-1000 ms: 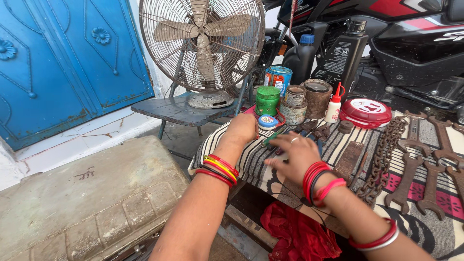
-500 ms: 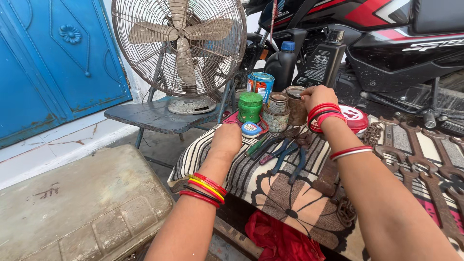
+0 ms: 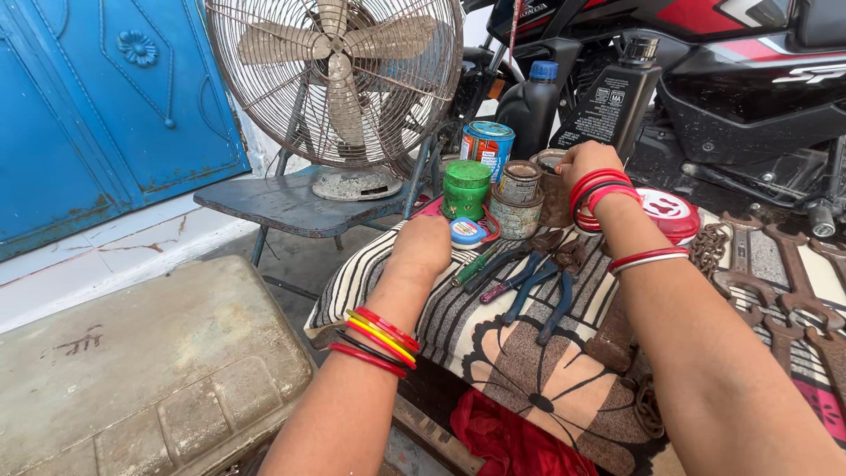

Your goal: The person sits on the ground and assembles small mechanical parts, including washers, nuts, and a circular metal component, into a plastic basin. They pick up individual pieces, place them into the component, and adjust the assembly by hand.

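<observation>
Metal box (image 3: pixel 150 370), grey and worn, lies at the far left, and behind it an old fan (image 3: pixel 339 84) stands on a low stool (image 3: pixel 282 203). Left hand (image 3: pixel 423 247) rests as a closed fist on the striped cloth (image 3: pixel 379 278), holding nothing that I can see, just beside a small blue round tin (image 3: pixel 465 232) and a green jar (image 3: pixel 466 188). Pliers (image 3: pixel 538 291) lie untouched on the cloth between the two arms. Right hand (image 3: pixel 589 163) reaches further back and its fingers close around the rusty tin can (image 3: pixel 553 189), which stands upright among the other small cans. I judge the can is gripped but not lifted yet. Spanners (image 3: pixel 775 282) and a chain (image 3: pixel 709 247) lie at the right.
</observation>
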